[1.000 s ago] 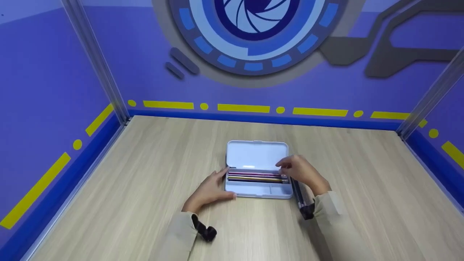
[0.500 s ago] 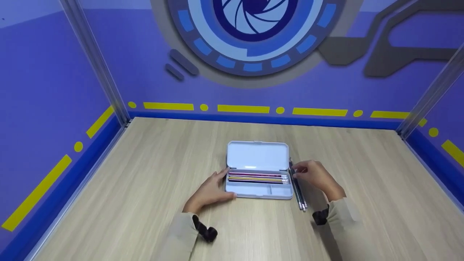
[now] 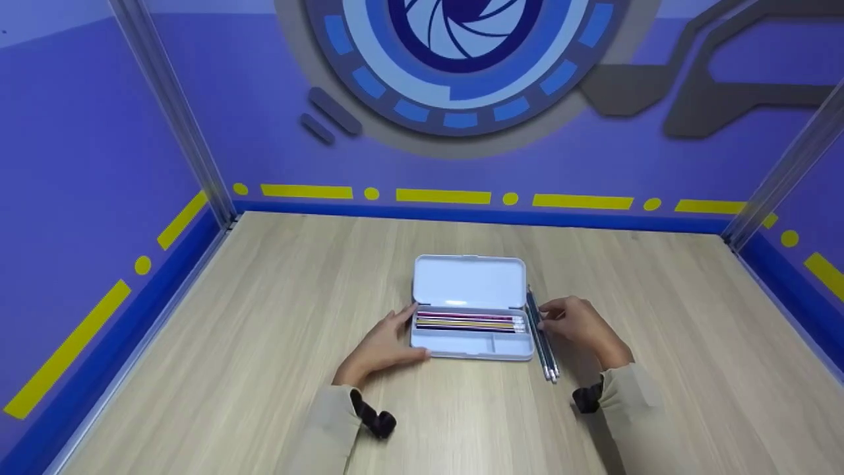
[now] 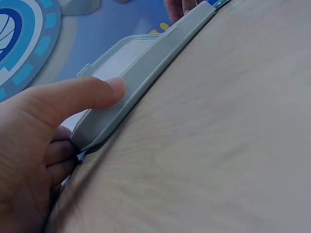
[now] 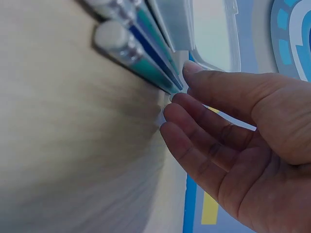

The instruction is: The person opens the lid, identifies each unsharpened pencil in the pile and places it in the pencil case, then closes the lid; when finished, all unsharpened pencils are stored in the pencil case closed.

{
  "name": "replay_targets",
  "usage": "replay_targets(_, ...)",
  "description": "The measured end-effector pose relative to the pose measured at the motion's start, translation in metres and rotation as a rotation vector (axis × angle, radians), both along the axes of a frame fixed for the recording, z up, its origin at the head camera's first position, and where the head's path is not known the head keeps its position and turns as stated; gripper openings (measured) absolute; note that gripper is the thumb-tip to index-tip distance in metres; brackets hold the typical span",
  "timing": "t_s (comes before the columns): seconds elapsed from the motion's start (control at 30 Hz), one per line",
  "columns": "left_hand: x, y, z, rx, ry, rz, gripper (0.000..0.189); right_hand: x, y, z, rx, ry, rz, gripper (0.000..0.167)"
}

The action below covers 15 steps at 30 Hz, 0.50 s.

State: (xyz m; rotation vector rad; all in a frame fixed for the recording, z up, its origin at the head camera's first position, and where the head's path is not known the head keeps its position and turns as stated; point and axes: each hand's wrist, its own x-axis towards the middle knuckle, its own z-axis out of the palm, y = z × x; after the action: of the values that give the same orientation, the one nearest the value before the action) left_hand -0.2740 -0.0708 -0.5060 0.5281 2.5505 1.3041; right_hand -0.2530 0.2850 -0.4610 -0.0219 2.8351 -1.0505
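Observation:
A white pencil case (image 3: 455, 344) lies on the table with its lid (image 3: 469, 282) raised. Several striped pencils (image 3: 465, 324) fill its rear compartment, eraser ends to the right. My left hand (image 3: 379, 346) holds the case's left end, thumb (image 4: 104, 93) against the front wall and fingers round the side. Beside the case's right end lies a small bunch of dark green and blue pencils (image 3: 543, 349), white erasers toward me. My right hand (image 3: 583, 326) is just right of them, fingers loosely bent. In the right wrist view a gap shows between thumb and fingertips, by the pencils' far ends.
The wooden table (image 3: 283, 284) is bounded by a blue back wall (image 3: 461, 145) and side walls. The front of the case has a long compartment and a small one divided by a partition.
My right hand has moved right from over the case's right end to beside the loose pencils, which now show more fully. My left hand stays on the case.

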Motion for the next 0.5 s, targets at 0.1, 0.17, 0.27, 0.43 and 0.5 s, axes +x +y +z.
replay_targets(0.1,-0.001,0.0,0.0,-0.001,-0.004,0.008,0.098,-0.001,0.001,0.0,-0.009,-0.004,-0.009,0.035)
replay_targets(0.17,-0.002,-0.001,0.0,0.002,-0.007,0.013,0.099,-0.002,0.001,0.0,-0.012,0.0,-0.012,0.036)
replay_targets(0.27,-0.001,-0.001,0.0,0.0,-0.014,0.02,0.098,-0.003,0.0,0.001,-0.015,0.014,-0.022,0.038)
replay_targets(0.43,-0.001,0.0,-0.001,-0.008,-0.008,0.016,0.097,-0.008,-0.003,0.005,-0.02,0.056,-0.054,0.039)
replay_targets(0.5,0.0,0.001,-0.001,-0.005,-0.004,0.014,0.097,-0.011,-0.005,0.008,-0.031,0.08,-0.066,0.04)
